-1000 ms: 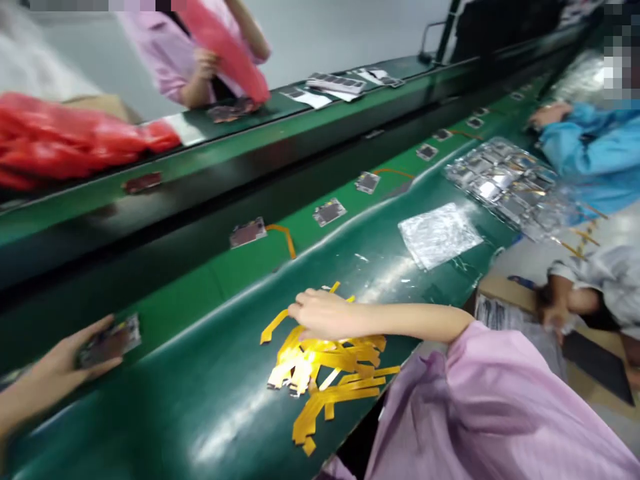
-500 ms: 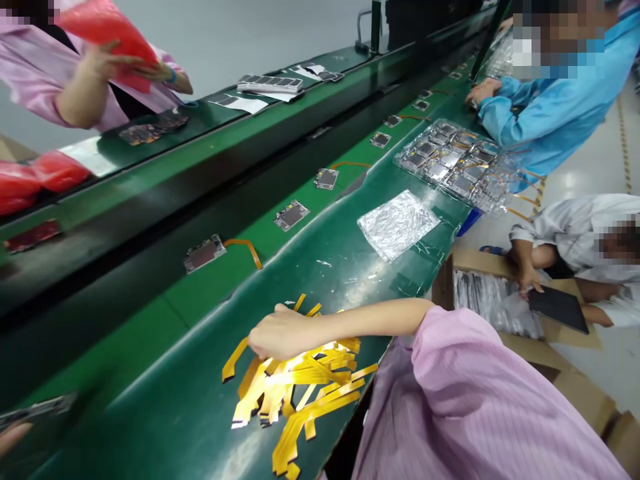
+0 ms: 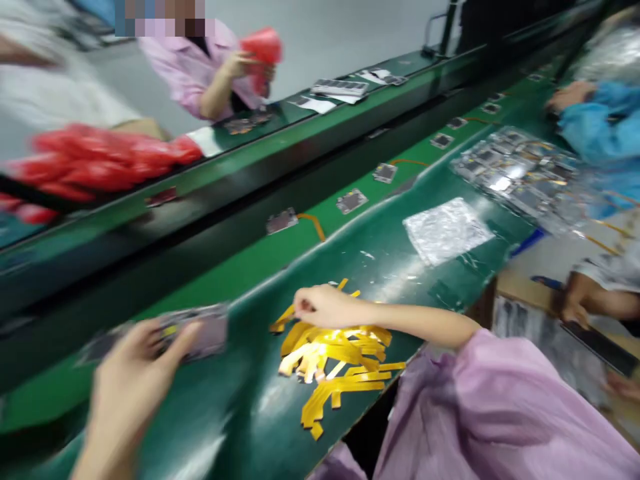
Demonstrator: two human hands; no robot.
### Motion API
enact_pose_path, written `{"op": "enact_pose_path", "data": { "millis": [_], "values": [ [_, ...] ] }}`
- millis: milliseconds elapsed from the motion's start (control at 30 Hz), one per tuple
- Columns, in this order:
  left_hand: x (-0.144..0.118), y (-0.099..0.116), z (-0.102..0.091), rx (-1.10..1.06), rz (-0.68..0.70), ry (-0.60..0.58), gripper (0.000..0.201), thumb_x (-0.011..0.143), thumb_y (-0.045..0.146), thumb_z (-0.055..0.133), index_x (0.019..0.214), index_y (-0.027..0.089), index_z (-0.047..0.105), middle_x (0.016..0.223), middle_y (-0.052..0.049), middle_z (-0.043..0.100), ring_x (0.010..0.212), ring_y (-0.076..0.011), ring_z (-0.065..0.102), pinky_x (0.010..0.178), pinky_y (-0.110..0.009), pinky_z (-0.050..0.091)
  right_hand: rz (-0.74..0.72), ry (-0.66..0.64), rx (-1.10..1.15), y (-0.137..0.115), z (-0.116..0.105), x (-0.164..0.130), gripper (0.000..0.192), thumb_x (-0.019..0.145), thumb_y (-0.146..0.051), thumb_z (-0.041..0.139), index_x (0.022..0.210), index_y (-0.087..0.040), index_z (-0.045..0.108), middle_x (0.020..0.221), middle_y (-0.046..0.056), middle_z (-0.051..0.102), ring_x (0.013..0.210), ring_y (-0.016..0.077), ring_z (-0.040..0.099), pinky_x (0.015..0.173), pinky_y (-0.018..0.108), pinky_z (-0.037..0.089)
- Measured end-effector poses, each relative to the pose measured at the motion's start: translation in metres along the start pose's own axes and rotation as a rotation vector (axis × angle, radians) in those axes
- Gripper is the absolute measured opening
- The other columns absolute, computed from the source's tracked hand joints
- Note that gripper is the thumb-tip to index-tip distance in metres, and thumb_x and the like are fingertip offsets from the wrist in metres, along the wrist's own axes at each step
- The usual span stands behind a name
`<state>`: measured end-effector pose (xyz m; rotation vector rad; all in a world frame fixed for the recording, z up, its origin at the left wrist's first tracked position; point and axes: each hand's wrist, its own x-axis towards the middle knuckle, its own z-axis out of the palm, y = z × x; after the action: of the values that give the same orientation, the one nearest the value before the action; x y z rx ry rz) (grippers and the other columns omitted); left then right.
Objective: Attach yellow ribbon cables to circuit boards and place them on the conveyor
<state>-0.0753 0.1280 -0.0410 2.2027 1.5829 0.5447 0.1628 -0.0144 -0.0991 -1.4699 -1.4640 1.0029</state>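
Note:
At the lower left, my left hand grips a circuit board between thumb and fingers, over the edge of the green belt; motion blurs it. My right hand is curled closed at the top of a pile of yellow-orange flex cables on the green work surface. One flex cable sticks out beside its fingers; whether they pinch it is hidden. Another blurred board shows just behind my left hand.
Boards, some with flex tails, such as this board, line the green belt. A silver foil sheet and a clear tray of boards lie to the right. Red bags lie across the line. Co-workers are on both sides.
My left hand has come in from the lower left corner with the circuit board. The whole view has swung left, bringing the red bags further into sight. My right hand stays at the pile.

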Motion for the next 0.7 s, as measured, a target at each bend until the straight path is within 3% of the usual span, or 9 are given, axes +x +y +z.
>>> {"op": "enact_pose_path", "data": {
  "millis": [33, 100, 200, 333, 433, 533, 600, 700],
  "values": [
    [-0.009, 0.003, 0.002, -0.182, -0.06, -0.046, 0.043, 0.07, 0.063, 0.069, 0.088, 0.025, 0.06, 0.087, 0.003, 0.074, 0.082, -0.0224, 0.07, 0.072, -0.03, 0.056, 0.01, 0.011, 0.077, -0.001, -0.003, -0.004, 0.011, 0.088, -0.01, 0.055, 0.083, -0.02, 0.054, 0.083, 0.003, 0.07, 0.082, 0.0182, 0.066, 0.077, 0.03, 0.048],
    [-0.025, 0.012, 0.008, -0.446, -0.048, -0.209, 0.039, 0.072, 0.052, 0.077, 0.092, 0.022, 0.061, 0.095, 0.0, 0.073, 0.09, -0.0211, 0.068, 0.079, -0.029, 0.055, 0.023, 0.005, 0.225, -0.003, -0.01, -0.011, 0.008, 0.093, -0.013, 0.048, 0.094, -0.019, 0.053, 0.08, 0.003, 0.07, 0.074, 0.016, 0.067, 0.072, 0.029, 0.051],
    [-0.048, 0.028, 0.018, -0.638, -0.035, -0.351, 0.038, 0.076, 0.048, 0.079, 0.091, 0.018, 0.061, 0.093, -0.004, 0.072, 0.087, -0.0199, 0.066, 0.078, -0.028, 0.052, 0.052, -0.019, 0.387, -0.007, -0.021, -0.023, 0.01, 0.095, -0.022, 0.049, 0.103, -0.019, 0.054, 0.082, 0.004, 0.07, 0.07, 0.0152, 0.067, 0.073, 0.031, 0.053],
    [-0.073, 0.04, 0.026, -0.789, -0.077, -0.489, 0.035, 0.081, 0.044, 0.078, 0.094, 0.017, 0.06, 0.099, -0.005, 0.07, 0.092, -0.0189, 0.065, 0.083, -0.028, 0.049, 0.112, -0.015, 0.502, -0.014, -0.027, -0.038, 0.007, 0.09, -0.027, 0.053, 0.093, -0.023, 0.049, 0.077, -0.001, 0.062, 0.057, 0.011, 0.054, 0.057, 0.026, 0.045],
    [-0.089, 0.044, 0.029, -0.852, -0.079, -0.537, 0.032, 0.083, 0.041, 0.078, 0.093, 0.016, 0.059, 0.097, -0.004, 0.068, 0.091, -0.0174, 0.063, 0.083, -0.027, 0.048, 0.142, -0.01, 0.536, -0.02, -0.024, -0.046, 0.009, 0.089, -0.028, 0.054, 0.095, -0.025, 0.048, 0.071, -0.007, 0.048, 0.052, 0.0094, 0.039, 0.051, 0.023, 0.033],
    [-0.103, 0.048, 0.031, -0.928, -0.059, -0.559, 0.028, 0.086, 0.037, 0.076, 0.094, 0.016, 0.058, 0.095, -0.002, 0.066, 0.088, -0.0157, 0.062, 0.081, -0.026, 0.048, 0.154, 0.005, 0.434, -0.027, -0.018, -0.053, 0.018, 0.088, -0.035, 0.064, 0.1, -0.024, 0.057, 0.068, -0.008, 0.037, 0.057, 0.0109, 0.038, 0.056, 0.025, 0.035],
    [-0.112, 0.051, 0.031, -0.958, -0.036, -0.559, 0.025, 0.088, 0.035, 0.073, 0.094, 0.017, 0.057, 0.093, -0.002, 0.064, 0.085, -0.0144, 0.06, 0.078, -0.025, 0.048, 0.155, 0.054, 0.291, -0.032, -0.011, -0.058, 0.019, 0.085, -0.038, 0.07, 0.093, -0.022, 0.062, 0.064, -0.009, 0.03, 0.057, 0.0112, 0.035, 0.057, 0.026, 0.035],
    [-0.126, 0.053, 0.031, -0.933, -0.02, -0.539, 0.024, 0.09, 0.034, 0.071, 0.093, 0.017, 0.055, 0.087, 0.0, 0.061, 0.076, -0.0121, 0.055, 0.069, -0.023, 0.045, 0.132, 0.117, 0.162, -0.037, 0.0, -0.066, 0.017, 0.083, -0.036, 0.07, 0.081, -0.02, 0.066, 0.061, -0.006, 0.04, 0.056, 0.0121, 0.039, 0.055, 0.026, 0.035]
  ]
}}
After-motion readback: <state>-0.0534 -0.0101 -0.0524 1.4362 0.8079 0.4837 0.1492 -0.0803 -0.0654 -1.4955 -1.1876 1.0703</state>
